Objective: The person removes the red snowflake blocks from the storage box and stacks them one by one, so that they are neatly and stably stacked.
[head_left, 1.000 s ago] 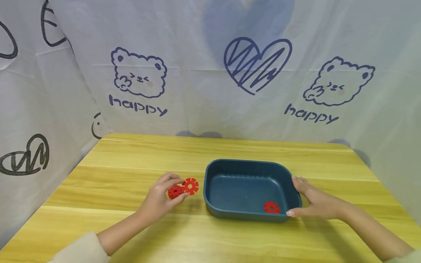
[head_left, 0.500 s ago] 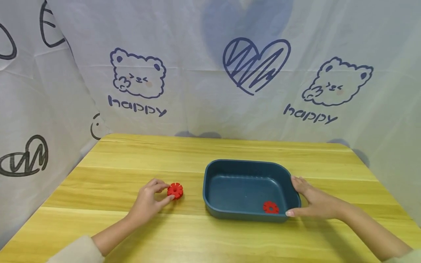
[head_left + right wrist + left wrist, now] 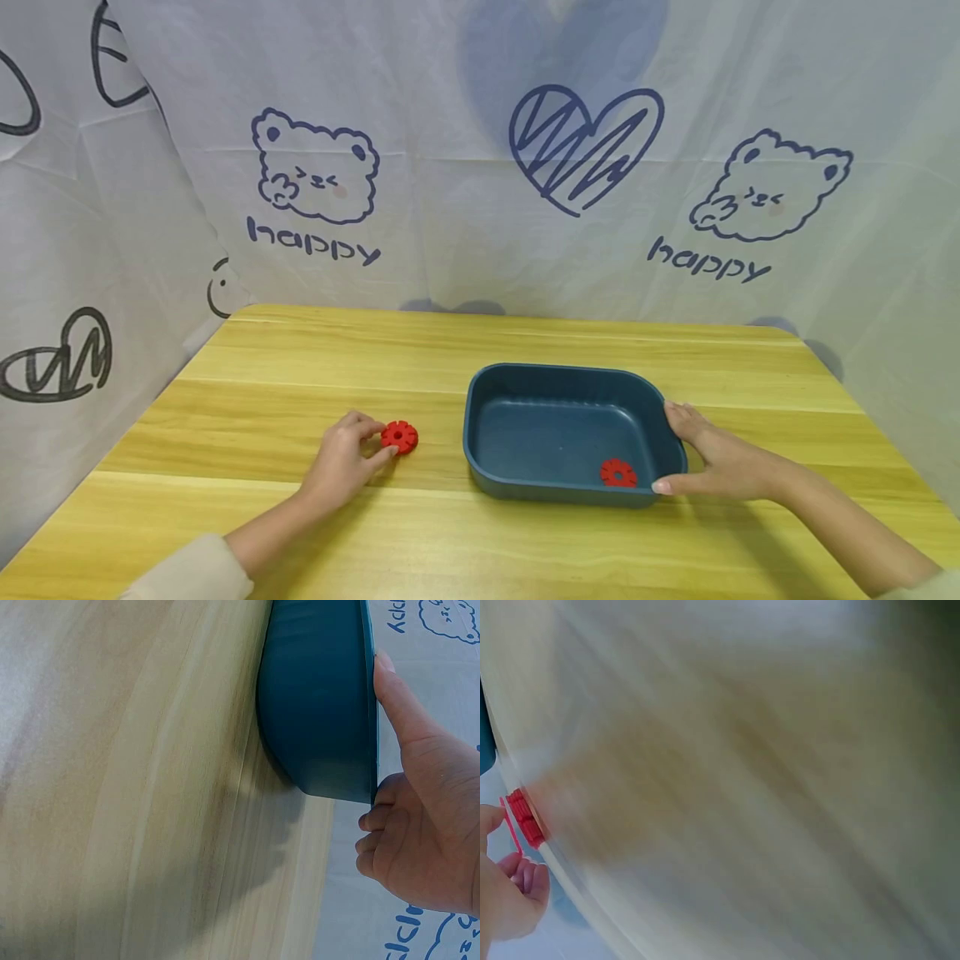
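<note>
My left hand point(image 3: 341, 458) pinches a thin red notched disc point(image 3: 511, 826) between thumb and fingers, left of the box. In the left wrist view the disc leans slightly apart from a small stack of matching red discs point(image 3: 526, 819) on the table; from the head it overlaps that stack. To the right stands a dark blue-green plastic box point(image 3: 555, 492), open at the top. My right hand point(image 3: 716, 458) holds its right end, thumb at the near rim and fingers toward the far side. Inside, a red notched disc point(image 3: 608, 472) lies near the front right corner.
Everything stands on a light wood-grain table point(image 3: 322, 350). Behind it and along the left hangs a white cloth point(image 3: 450, 233) printed with bears, hearts and the word "happy".
My left hand has moved left from beside the box, bringing its disc back over the small stack, then shifted slightly. My right hand and the box have stayed put.
</note>
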Action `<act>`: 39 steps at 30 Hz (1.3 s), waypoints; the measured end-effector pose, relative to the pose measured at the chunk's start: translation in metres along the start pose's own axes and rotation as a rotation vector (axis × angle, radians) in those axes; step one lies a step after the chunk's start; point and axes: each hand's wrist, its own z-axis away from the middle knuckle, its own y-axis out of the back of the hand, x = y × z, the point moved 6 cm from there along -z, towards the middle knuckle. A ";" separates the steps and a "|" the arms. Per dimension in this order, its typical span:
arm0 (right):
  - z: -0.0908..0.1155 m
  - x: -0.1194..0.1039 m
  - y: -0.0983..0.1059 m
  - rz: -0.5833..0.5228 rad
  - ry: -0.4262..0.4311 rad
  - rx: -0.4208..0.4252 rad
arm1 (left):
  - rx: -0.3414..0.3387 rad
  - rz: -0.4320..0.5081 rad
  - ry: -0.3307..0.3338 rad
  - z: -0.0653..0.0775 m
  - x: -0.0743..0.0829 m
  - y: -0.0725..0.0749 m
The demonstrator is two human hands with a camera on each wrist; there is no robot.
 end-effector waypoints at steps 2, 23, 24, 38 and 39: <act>0.000 0.000 0.000 -0.004 0.000 -0.003 | -0.010 0.004 0.018 0.000 0.000 -0.002; 0.001 -0.002 0.001 0.024 0.017 0.015 | -0.021 -0.024 0.041 -0.001 0.002 -0.004; 0.002 -0.002 0.001 0.024 0.016 0.015 | -0.022 -0.023 0.040 -0.001 0.003 -0.004; 0.001 -0.002 0.000 0.028 0.011 0.017 | 0.037 0.029 -0.029 -0.003 0.006 0.006; 0.001 -0.002 0.001 0.028 0.010 0.017 | 0.056 0.043 -0.050 -0.004 0.008 0.009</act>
